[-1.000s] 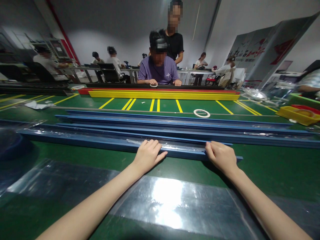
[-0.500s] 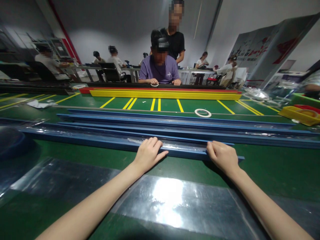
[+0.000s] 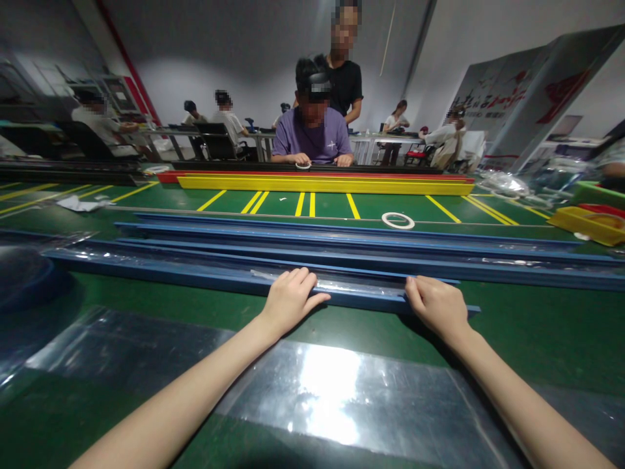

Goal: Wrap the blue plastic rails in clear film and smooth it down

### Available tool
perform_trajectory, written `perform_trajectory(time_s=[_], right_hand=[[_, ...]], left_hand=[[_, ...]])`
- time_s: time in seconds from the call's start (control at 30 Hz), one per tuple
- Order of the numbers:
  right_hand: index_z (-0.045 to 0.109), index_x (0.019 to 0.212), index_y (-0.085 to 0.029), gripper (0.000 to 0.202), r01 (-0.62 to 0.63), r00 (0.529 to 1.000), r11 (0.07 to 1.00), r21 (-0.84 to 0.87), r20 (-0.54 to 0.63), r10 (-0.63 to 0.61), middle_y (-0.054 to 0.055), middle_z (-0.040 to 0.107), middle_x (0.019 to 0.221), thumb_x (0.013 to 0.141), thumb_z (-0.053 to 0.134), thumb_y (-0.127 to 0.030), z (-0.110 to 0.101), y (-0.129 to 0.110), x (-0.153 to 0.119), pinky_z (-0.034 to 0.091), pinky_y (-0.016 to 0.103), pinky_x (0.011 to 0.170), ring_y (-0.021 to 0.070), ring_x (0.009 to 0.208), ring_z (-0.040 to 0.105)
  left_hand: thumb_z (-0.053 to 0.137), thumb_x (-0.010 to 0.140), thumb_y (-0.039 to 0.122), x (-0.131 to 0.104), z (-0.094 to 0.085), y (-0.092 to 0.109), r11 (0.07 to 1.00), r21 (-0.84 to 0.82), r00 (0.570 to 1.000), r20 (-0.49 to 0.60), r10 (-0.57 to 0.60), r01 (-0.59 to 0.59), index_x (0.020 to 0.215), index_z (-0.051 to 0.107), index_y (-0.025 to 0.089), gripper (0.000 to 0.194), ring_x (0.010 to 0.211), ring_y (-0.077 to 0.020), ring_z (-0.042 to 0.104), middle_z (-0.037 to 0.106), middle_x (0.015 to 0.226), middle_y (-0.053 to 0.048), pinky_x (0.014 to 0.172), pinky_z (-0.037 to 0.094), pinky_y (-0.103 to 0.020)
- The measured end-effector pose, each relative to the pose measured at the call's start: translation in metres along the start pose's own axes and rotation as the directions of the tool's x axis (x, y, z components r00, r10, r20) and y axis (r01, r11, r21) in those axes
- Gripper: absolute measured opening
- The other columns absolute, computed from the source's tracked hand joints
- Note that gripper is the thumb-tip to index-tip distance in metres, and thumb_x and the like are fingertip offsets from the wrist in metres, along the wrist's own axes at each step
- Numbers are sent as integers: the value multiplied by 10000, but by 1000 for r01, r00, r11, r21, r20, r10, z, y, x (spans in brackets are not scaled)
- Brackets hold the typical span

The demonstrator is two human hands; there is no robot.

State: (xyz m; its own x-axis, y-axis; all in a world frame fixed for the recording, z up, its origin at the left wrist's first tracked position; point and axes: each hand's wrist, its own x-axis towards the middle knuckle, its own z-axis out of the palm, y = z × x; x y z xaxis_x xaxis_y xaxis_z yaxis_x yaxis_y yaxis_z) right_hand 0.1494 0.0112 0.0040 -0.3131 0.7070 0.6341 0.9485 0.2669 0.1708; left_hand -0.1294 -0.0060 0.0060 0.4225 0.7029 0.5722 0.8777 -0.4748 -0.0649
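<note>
A long blue channel [image 3: 195, 279] lies across the green table in front of me, with clear film [image 3: 364, 287] inside its trough. My left hand [image 3: 289, 301] is closed over its near wall, fingertips in the trough and thumb along the edge. Farther right, my right hand [image 3: 437, 307] makes a fist near the channel's right end, its fingers curled over the same wall. What lies under those fingers is hidden. Just behind runs another blue channel [image 3: 512, 269], also with shiny film. A wide sheet of clear plastic [image 3: 405, 397] is spread flat below my forearms.
Behind the blue channels lies a white ring [image 3: 398, 221], like a tape roll. Yellow and red strips [image 3: 322, 185] stand before a seated person [image 3: 312, 133]. Yellow and green bins [image 3: 586, 225] are at right. A blue, film-covered roll-like object [image 3: 29, 286] sits at left.
</note>
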Motion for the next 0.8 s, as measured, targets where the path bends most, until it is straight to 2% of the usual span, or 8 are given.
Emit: perform_trajectory(time_s=[0.2,0.5,0.8], right_hand=[[503,466,-164,456,-9,1000,1000,-7,6,9,23,540,461,847,308,-321,-1,0,0,207,224,434,93,421,457],[509,444,-157,465,7,999,1000,-9,-50,-7,24,523,437,840,310,-300,-4,-2,-1,200,219,428,83,412,445],[505,405,-160,492,-95,995,995,-10,9,95,29,535,427,827,321,-332,-2,-2,1,181,224,434,84,395,422]], left_hand=[[447,786,515,0,-1,1,1000,15,1000,0,-27,27,691,499,171,361,647,-144,500,542,680,-7,600,341,-257],[432,795,516,-3,3,0,1000,-13,998,-70,-9,8,691,510,165,374,644,-145,499,537,662,-8,599,333,-257],[435,789,527,-2,2,-2,999,-33,997,-77,-12,9,685,509,161,388,631,-142,501,538,653,-12,592,333,-252]])
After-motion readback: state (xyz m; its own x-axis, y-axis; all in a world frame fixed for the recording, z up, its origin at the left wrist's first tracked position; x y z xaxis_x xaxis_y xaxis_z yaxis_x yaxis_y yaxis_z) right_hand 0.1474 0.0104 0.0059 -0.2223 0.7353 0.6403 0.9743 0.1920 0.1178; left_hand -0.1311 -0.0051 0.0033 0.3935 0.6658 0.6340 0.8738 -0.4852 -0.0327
